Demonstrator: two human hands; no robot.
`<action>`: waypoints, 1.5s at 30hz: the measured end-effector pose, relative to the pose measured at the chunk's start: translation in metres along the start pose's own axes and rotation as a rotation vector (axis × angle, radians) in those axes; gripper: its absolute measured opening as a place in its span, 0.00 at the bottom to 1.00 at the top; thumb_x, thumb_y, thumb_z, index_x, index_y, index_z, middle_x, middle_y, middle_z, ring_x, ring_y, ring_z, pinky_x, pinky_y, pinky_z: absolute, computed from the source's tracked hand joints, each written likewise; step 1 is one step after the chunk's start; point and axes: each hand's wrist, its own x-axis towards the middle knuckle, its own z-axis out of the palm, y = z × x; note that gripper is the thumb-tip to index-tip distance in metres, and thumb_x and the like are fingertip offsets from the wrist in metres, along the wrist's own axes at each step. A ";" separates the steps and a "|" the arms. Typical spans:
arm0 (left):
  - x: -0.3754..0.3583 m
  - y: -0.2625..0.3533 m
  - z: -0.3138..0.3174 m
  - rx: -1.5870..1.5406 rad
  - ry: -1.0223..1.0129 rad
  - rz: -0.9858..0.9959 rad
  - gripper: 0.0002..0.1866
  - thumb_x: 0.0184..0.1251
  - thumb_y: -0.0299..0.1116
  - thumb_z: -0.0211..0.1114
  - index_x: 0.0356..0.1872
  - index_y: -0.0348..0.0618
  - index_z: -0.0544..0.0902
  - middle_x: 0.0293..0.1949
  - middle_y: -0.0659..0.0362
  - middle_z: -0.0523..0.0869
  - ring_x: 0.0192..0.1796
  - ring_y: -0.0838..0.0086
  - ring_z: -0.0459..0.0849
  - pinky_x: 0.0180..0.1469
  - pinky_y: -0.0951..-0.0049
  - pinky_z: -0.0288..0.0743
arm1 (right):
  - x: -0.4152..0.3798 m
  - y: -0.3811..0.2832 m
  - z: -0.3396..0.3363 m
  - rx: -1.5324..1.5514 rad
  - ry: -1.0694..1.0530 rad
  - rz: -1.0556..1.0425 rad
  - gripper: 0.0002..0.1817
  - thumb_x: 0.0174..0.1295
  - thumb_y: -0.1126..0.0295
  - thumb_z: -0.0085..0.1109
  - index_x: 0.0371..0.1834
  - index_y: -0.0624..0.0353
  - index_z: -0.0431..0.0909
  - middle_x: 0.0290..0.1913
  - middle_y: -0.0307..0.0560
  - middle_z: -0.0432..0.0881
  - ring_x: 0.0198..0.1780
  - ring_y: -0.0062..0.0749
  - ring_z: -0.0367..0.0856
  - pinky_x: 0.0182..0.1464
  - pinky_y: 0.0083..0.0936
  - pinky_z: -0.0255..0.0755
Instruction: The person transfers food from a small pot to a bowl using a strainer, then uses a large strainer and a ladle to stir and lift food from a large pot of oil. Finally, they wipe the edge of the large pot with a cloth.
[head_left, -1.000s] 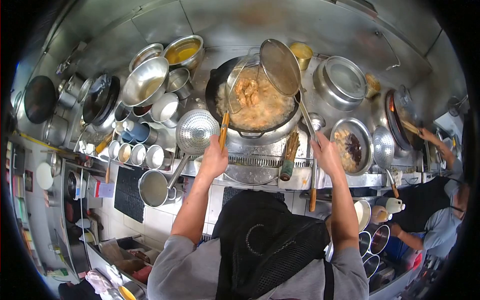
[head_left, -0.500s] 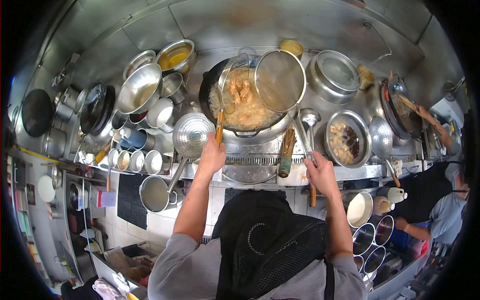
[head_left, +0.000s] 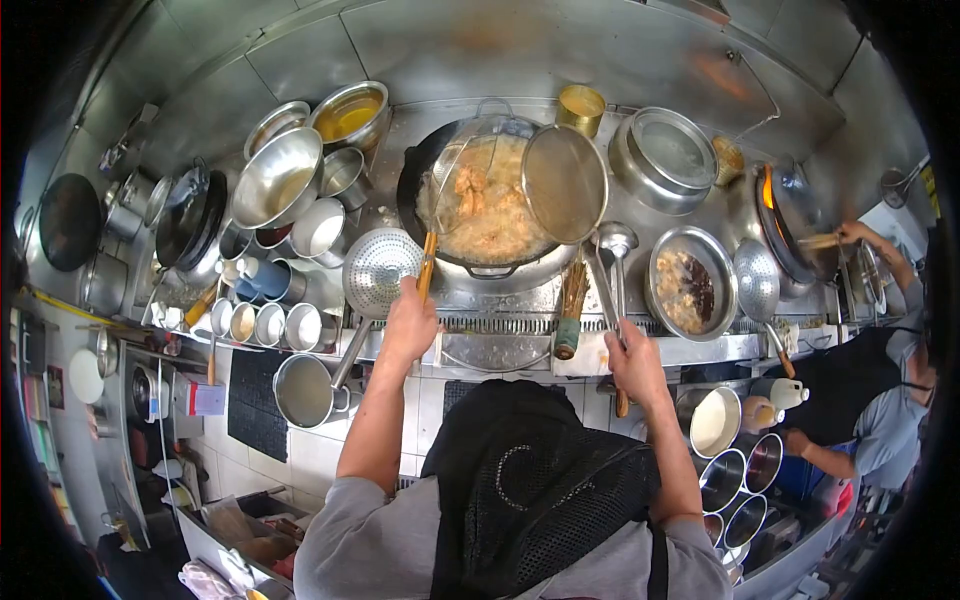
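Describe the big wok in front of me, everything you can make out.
The wok is round, wide and dark, metal by its look, and sits level on the steel range, with a loop handle on its near rim. Foaming, bubbling liquid, likely oil, fills much of it, around golden-brown food pieces. The left hand's wire strainer and the right hand's mesh skimmer overlap it; contact is unclear.
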 end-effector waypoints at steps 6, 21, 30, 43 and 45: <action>0.005 -0.011 -0.006 0.151 0.041 0.057 0.15 0.65 0.26 0.55 0.49 0.32 0.64 0.35 0.28 0.81 0.42 0.31 0.80 0.48 0.38 0.70 | 0.013 -0.004 -0.006 -0.024 0.061 -0.068 0.15 0.66 0.70 0.57 0.52 0.67 0.76 0.25 0.63 0.81 0.20 0.57 0.77 0.28 0.41 0.72; 0.028 -0.033 -0.023 0.102 0.182 0.102 0.14 0.64 0.25 0.54 0.49 0.35 0.66 0.37 0.31 0.82 0.43 0.31 0.79 0.45 0.39 0.69 | 0.017 -0.026 0.027 0.077 -0.051 -0.011 0.16 0.67 0.69 0.57 0.55 0.64 0.76 0.24 0.64 0.80 0.27 0.59 0.82 0.31 0.45 0.72; 0.127 -0.046 0.010 0.280 0.183 0.168 0.15 0.62 0.21 0.52 0.49 0.35 0.64 0.40 0.31 0.81 0.42 0.34 0.81 0.45 0.40 0.73 | 0.011 -0.037 -0.010 -0.201 0.158 -0.028 0.15 0.66 0.71 0.55 0.53 0.66 0.73 0.31 0.72 0.80 0.37 0.70 0.79 0.40 0.59 0.70; 0.097 -0.050 -0.019 0.299 -0.023 0.142 0.16 0.61 0.24 0.53 0.49 0.33 0.64 0.36 0.30 0.82 0.41 0.33 0.82 0.47 0.40 0.73 | 0.119 -0.010 0.030 0.102 -0.072 0.071 0.15 0.65 0.69 0.55 0.50 0.68 0.79 0.23 0.62 0.82 0.19 0.43 0.82 0.26 0.37 0.76; 0.084 -0.049 -0.027 0.262 -0.034 0.136 0.15 0.61 0.24 0.52 0.48 0.32 0.65 0.35 0.30 0.82 0.41 0.33 0.81 0.47 0.40 0.73 | 0.134 -0.009 0.028 0.102 -0.138 0.095 0.15 0.65 0.70 0.54 0.50 0.68 0.79 0.21 0.59 0.81 0.16 0.37 0.81 0.23 0.34 0.74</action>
